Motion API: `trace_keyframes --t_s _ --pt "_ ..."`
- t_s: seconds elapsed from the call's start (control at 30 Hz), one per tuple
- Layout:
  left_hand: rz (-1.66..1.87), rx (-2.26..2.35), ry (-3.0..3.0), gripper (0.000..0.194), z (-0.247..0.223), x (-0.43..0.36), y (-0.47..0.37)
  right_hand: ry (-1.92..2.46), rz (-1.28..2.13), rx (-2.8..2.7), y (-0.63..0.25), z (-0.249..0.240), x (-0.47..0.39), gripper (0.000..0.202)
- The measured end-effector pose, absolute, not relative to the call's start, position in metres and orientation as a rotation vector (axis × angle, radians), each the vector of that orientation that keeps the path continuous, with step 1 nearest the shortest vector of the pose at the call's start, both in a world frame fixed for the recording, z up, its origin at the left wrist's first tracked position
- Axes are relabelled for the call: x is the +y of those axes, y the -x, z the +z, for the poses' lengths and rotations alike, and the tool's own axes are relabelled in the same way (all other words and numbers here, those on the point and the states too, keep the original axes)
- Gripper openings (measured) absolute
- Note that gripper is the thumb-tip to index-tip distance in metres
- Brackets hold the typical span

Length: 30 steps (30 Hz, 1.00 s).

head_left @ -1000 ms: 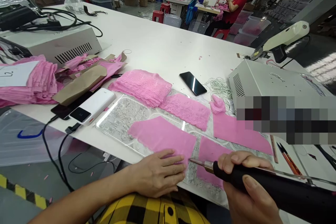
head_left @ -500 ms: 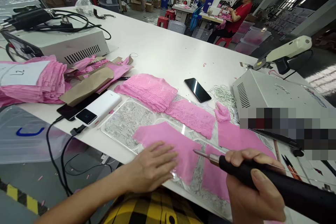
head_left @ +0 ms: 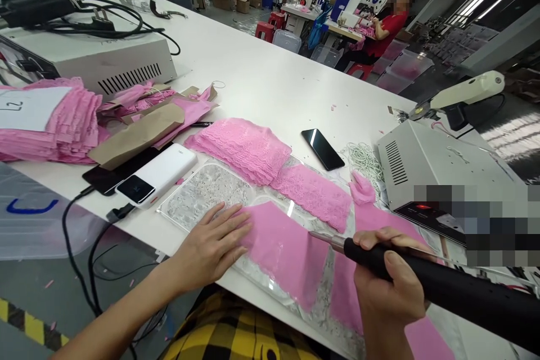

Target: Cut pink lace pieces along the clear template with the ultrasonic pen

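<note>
Here, the left hand [head_left: 217, 242] lies flat, fingers spread and gripping nothing, over the pink panel's [head_left: 284, 253] left end. The right hand's [head_left: 390, 275] fingers clench the black-handled tool [head_left: 464, 292], its metal tip over the panel between both hands' fingers. Beyond the left fingers, stacked pink lace [head_left: 242, 149] rests on the table [head_left: 253, 79].

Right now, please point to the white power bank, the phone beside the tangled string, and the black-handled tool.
White power bank [head_left: 169, 167], head view: white casing.
Phone [head_left: 323, 149], head view: middle of screen.
Black-handled tool [head_left: 464, 291], head view: black handle.
</note>
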State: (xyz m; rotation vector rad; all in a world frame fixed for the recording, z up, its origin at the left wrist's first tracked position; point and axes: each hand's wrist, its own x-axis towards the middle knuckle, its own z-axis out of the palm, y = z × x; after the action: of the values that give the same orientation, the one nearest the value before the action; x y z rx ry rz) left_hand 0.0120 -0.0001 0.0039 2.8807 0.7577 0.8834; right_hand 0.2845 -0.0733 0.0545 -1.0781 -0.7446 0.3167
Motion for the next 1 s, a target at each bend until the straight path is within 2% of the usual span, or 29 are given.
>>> trace_keyframes --t_s 1.0 --pt "0.903 0.816 -2.839 0.036 0.002 -0.003 -0.002 1.007 0.411 -0.807 -0.258 0.056 -0.043 0.015"
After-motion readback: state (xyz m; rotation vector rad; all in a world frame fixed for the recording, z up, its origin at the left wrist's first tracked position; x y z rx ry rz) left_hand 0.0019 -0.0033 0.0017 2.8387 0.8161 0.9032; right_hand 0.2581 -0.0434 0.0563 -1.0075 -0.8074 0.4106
